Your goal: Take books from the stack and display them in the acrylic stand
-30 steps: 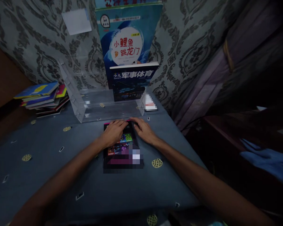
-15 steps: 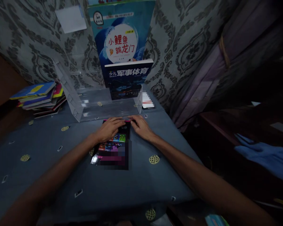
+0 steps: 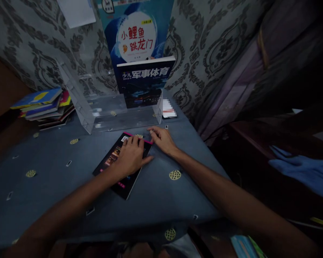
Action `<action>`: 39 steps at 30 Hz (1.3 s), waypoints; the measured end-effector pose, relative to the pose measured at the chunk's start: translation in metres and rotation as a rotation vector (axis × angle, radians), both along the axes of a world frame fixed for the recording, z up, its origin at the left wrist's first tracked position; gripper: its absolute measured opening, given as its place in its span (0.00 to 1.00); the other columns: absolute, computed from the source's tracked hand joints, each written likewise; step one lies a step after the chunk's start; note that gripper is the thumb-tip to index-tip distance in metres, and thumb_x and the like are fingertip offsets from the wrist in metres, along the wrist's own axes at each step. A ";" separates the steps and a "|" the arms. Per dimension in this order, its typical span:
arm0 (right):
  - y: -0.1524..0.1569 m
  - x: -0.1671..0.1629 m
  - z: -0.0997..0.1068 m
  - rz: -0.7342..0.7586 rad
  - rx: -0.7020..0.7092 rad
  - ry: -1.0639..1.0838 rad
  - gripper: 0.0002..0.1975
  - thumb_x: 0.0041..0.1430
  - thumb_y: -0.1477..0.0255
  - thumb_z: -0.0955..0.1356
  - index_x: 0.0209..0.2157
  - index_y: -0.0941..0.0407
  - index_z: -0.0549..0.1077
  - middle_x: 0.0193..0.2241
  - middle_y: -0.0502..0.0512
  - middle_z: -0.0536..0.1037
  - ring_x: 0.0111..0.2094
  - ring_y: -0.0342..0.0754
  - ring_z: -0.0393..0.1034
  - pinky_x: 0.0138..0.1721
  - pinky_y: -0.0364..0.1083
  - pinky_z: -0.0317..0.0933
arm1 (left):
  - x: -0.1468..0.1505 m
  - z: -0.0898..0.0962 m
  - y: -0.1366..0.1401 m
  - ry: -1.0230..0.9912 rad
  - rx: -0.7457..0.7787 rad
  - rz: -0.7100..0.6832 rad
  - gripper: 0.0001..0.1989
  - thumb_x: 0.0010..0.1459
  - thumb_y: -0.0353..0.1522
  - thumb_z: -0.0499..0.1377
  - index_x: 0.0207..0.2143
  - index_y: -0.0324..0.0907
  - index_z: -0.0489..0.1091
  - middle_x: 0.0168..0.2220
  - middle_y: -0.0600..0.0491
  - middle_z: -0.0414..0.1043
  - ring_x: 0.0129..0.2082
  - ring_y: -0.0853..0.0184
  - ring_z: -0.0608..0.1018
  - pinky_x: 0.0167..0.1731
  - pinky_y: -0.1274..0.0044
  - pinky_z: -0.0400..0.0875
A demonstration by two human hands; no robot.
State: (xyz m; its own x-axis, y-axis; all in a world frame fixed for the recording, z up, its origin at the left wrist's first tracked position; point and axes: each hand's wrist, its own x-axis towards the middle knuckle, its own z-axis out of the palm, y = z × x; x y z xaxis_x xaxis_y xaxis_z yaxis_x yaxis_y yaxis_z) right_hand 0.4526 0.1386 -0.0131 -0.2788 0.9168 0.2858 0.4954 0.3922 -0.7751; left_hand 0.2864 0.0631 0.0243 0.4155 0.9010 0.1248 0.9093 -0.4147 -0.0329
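Note:
A thin black book (image 3: 111,152) with a pink edge and small colour pictures lies slanted on the cloth-covered table (image 3: 78,193). My left hand (image 3: 130,156) rests flat on its cover, fingers stretched out and thumb spread to the right. At the book's far right corner is my right hand (image 3: 163,140), its fingers curled and closed on that corner; their exact hold is partly hidden. Behind both hands stands a clear acrylic rack (image 3: 107,123). In it a dark blue book (image 3: 148,82) stands upright, before a taller teal book (image 3: 137,37).
A stack of books (image 3: 43,107) lies at the table's left. Beside the rack's right end is a small white item (image 3: 168,108), partly blurred out. Blue cloth (image 3: 301,170) lies on dark furniture to the right, below a curtain (image 3: 231,82). White paper (image 3: 76,12) is on the wall.
The black book has turned clockwise, its near end swinging left. My left hand has moved from its far edge to lie flat over its middle. My right hand stays near the far right corner.

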 end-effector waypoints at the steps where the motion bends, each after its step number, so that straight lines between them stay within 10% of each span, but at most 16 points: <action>1: -0.001 0.000 0.000 -0.003 -0.011 0.002 0.14 0.66 0.72 0.61 0.45 0.56 0.77 0.19 0.48 0.75 0.23 0.47 0.69 0.34 0.46 0.63 | 0.001 0.000 -0.002 0.002 -0.007 0.002 0.28 0.63 0.48 0.59 0.53 0.34 0.66 0.53 0.36 0.69 0.55 0.48 0.71 0.52 0.58 0.69; 39: -0.028 0.005 0.007 0.056 0.119 -0.040 0.14 0.66 0.72 0.62 0.45 0.54 0.79 0.25 0.50 0.79 0.29 0.48 0.74 0.36 0.46 0.66 | 0.011 -0.006 -0.003 0.109 0.018 -0.026 0.20 0.68 0.37 0.53 0.50 0.27 0.71 0.55 0.30 0.72 0.57 0.44 0.73 0.51 0.60 0.73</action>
State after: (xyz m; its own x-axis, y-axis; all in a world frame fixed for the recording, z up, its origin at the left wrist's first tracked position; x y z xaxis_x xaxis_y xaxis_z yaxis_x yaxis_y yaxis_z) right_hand 0.4579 0.1104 -0.0056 -0.3417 0.8597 0.3797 0.4996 0.5083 -0.7014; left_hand 0.2976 0.0602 0.0181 0.4509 0.8876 0.0938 0.8888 -0.4369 -0.1382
